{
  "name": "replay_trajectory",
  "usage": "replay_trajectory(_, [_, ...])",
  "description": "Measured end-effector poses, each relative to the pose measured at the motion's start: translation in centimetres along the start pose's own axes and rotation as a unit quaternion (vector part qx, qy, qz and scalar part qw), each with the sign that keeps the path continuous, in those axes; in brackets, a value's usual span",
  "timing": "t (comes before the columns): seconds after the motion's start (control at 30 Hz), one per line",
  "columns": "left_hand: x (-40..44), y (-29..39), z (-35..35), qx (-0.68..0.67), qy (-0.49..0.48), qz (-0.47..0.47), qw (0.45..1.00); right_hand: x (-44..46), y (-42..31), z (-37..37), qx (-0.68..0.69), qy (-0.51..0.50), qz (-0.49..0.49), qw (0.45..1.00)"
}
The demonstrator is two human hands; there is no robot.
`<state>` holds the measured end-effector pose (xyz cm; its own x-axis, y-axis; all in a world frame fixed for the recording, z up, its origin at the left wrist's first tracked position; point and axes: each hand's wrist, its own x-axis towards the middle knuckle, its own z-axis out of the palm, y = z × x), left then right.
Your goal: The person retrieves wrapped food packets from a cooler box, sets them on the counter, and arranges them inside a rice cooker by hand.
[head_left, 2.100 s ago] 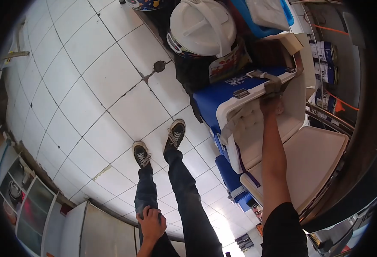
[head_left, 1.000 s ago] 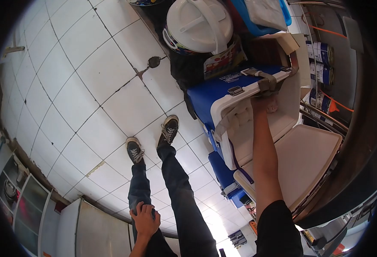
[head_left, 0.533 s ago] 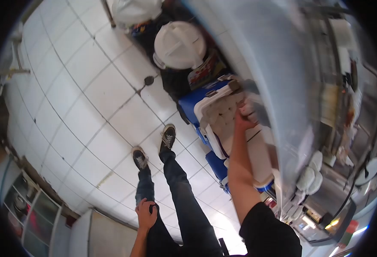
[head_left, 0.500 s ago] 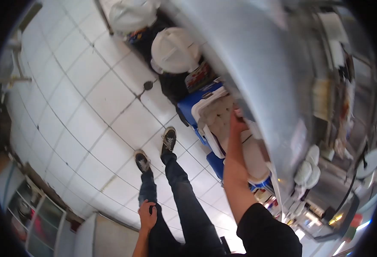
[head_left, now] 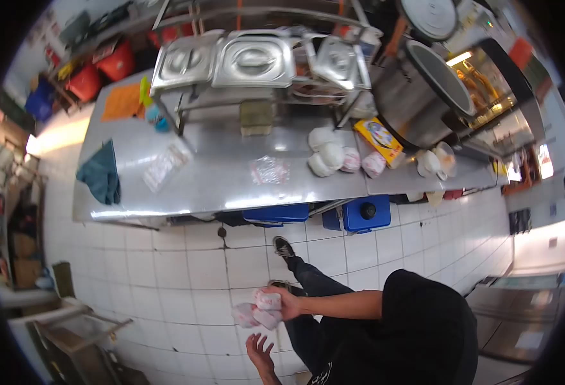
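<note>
Several small white plastic-wrapped packs (head_left: 268,317) with red print are bunched in my right hand (head_left: 287,303), held over the tiled floor in front of my legs. What is inside the wrapping does not show. Just below them, my left hand (head_left: 259,350) holds nothing, its fingers spread and curved toward the packs without touching them. Similar red-printed packs (head_left: 373,164) lie on the steel table (head_left: 218,168), beside a pile of plain white bundles (head_left: 325,154).
Under the table's front edge are a blue cooler (head_left: 276,213) and a second blue box (head_left: 367,215). On top stand a large steel pot (head_left: 417,96), lidded steel pans (head_left: 255,59) on a rack, a yellow box (head_left: 379,140) and a green cloth (head_left: 100,173).
My right hand has come out of the white-lined cooler under the table and now holds the packs. My left hand has left my thigh and opened near them. The view has swung toward the tabletop.
</note>
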<state>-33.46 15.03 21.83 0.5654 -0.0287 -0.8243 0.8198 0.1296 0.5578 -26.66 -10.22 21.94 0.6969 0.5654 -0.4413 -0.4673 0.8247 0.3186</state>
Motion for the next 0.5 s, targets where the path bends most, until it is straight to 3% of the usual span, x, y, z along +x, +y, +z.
replay_trajectory(0.07, [-2.8, 7.1, 5.9, -0.136, -0.062, 0.016, 0.989, -4.1, 1.7, 1.6, -0.057, -0.020, 0.008, 0.998])
replay_trajectory(0.13, [-2.3, 11.0, 10.5, -0.067, -0.140, 0.030, 0.987, -7.7, 1.0, 2.8, -0.108, 0.006, -0.026, 0.994])
replay_trajectory(0.2, [-1.9, 11.7, 13.8, 0.146, -0.270, 0.095, 0.947, -11.4, 0.2, 3.8, -0.146, 0.074, -0.092, 0.982])
replay_trajectory(0.27, [-0.5, 11.2, 17.6, 0.112, -0.293, 0.018, 0.949, -14.3, -2.5, 3.8, -0.147, -0.015, -0.142, 0.979])
replay_trajectory(0.37, [-3.2, 13.3, 25.4, 0.152, -0.310, 0.012, 0.938, -19.5, -5.9, 6.2, -0.147, 0.091, -0.227, 0.958])
replay_trajectory(0.5, [-0.5, 13.1, 33.4, 0.114, -0.383, 0.033, 0.916, -24.8, -10.4, 7.1, -0.055, 0.082, -0.315, 0.944])
